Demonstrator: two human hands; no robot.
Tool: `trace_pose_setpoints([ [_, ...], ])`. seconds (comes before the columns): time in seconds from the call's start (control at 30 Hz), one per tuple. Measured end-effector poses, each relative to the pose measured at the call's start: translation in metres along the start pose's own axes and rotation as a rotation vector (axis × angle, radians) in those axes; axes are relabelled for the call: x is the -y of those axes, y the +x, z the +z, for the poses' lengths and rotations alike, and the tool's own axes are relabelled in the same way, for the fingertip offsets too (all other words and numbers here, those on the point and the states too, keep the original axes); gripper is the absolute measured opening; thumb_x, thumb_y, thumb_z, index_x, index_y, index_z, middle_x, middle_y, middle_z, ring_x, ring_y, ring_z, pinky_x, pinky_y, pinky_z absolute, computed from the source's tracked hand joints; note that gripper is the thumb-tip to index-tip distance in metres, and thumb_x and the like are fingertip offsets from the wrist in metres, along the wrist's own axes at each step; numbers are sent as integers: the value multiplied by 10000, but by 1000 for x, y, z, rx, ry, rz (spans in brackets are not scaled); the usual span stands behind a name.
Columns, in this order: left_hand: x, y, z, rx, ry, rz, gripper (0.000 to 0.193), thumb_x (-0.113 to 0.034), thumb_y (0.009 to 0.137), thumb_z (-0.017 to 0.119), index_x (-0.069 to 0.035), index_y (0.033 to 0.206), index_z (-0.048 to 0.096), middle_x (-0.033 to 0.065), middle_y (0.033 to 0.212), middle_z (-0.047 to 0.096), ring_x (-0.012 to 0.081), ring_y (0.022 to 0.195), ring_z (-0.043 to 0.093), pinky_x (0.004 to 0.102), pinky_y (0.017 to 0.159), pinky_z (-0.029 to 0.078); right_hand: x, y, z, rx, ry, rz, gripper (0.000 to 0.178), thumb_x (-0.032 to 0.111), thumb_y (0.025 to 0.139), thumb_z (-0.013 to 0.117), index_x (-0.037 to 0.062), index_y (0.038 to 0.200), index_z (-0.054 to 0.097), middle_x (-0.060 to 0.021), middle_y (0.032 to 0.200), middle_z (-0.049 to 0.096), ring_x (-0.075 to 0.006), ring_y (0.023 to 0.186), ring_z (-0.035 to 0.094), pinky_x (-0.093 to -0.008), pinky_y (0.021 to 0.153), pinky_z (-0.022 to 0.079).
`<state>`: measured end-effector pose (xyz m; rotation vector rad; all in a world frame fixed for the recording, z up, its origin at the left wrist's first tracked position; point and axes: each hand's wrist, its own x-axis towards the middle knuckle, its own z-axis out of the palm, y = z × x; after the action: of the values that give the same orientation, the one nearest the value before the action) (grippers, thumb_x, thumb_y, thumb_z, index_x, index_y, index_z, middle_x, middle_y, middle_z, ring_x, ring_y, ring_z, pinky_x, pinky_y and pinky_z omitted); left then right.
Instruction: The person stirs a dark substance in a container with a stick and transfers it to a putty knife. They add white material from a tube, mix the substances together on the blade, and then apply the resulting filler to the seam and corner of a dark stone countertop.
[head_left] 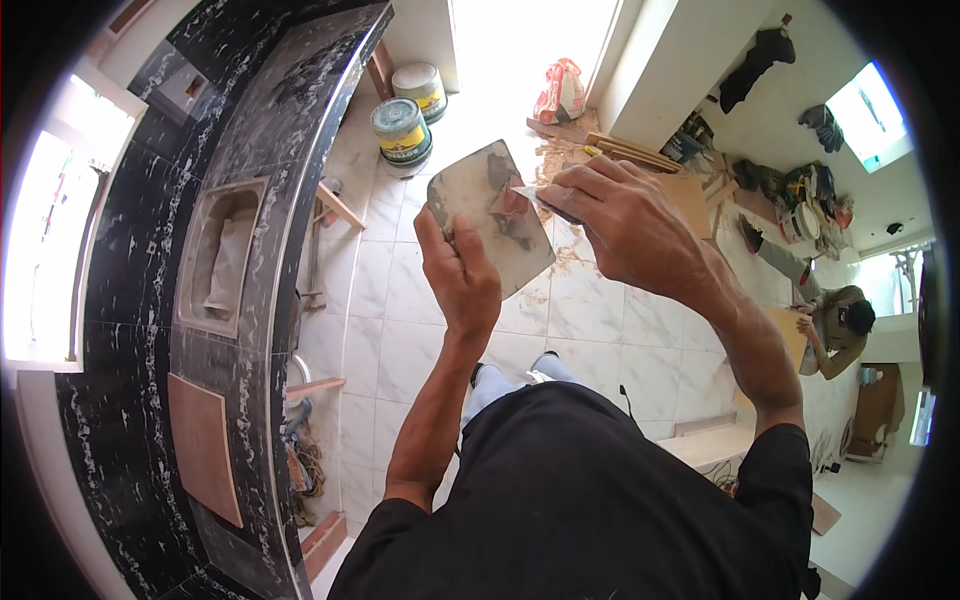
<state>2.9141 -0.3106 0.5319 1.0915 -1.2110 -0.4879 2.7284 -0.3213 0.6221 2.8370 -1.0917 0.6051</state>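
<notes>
A flat, pale board point(465, 190) with rounded corners and grey smears is tilted up in front of me. My left hand point(462, 262) grips it at the near left edge, its underside hidden from view. A reddish-brown patch of paste point(508, 203) lies on its right part. My right hand point(625, 215) is closed round a small putty knife point(530, 193), whose light blade reaches that patch. Most of the knife's handle is hidden by the fingers.
Left stands a black marbled counter point(265, 180) with a sink point(185, 270) and a wooden panel point(205, 450). Two buckets point(402, 130) and a red-and-white bag point(560, 92) sit ahead on the tiled floor point(590, 310). Wood strips lie right; another person point(840, 325) crouches far right.
</notes>
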Motion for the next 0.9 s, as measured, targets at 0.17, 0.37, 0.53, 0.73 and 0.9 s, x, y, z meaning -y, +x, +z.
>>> trace_pose_setpoints([
  [0.17,-4,3,-3,21,-27,-27,262,-118,1039,428,58,1227,474,179,1090,557,220,965,565,335,861,474,6,-1,2,-52,-58,14,369,-26,798,614,11,1161,669,-93,1066,658,-266,1024,604,-401,932,489],
  [0.37,-3,3,-2,4,-100,-39,274,-119,1040,425,61,1241,471,180,1103,552,225,973,568,333,861,474,12,3,0,-30,-55,1,370,-45,785,615,3,1148,672,-94,1083,663,-268,1026,605,-415,919,492],
  [0.53,-3,1,-4,14,-66,-21,274,-121,1041,422,61,1240,472,177,1101,551,226,978,571,343,867,478,9,7,-6,-96,-54,23,389,-33,787,629,19,1171,667,-68,1082,644,-240,1039,604,-403,928,484],
  [0.73,-7,8,-9,104,-106,-106,271,-114,1038,414,56,1239,477,162,1089,580,208,978,573,338,881,476,10,10,-20,-11,-213,-113,370,32,768,697,57,1136,684,-43,1048,636,-205,1031,593,-398,953,464],
  [0.9,-5,15,-10,162,-156,-182,246,-93,1023,430,40,1218,498,133,1062,608,174,940,581,319,858,485,3,6,-25,46,-237,-188,345,33,790,651,82,1129,688,-38,1090,637,-219,1068,590,-397,955,450],
])
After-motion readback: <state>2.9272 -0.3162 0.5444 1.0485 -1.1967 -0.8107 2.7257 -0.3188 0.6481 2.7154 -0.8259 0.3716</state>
